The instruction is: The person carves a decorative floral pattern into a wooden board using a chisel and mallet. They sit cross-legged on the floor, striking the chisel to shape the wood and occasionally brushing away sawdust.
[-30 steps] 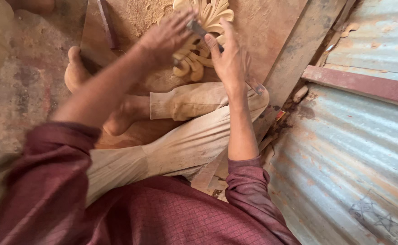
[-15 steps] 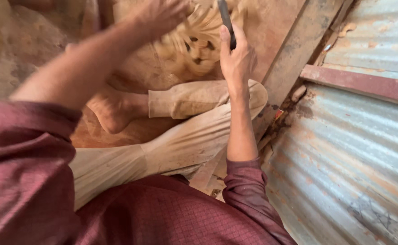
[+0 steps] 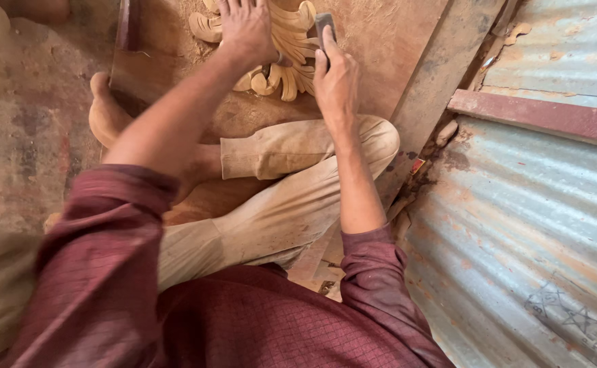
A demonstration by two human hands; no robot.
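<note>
The left hand (image 3: 247, 31) lies flat, fingers loose, on the carving (image 3: 291, 61) to steady it, the right hand (image 3: 336, 78) just beside it grips a dark tool (image 3: 324, 27): mid-carving, I judge, needing a firm hold and careful cuts.

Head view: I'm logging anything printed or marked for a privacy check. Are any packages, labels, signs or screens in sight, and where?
No packages, signs or screens.
Corrugated metal sheet, right side: grey and rusty, with faint dark scribbled shapes, one star-like, near its lower right corner.
Small red and white scrap, in the gap beside the wooden plank: maybe a wrapper or label, too small to tell.
</note>
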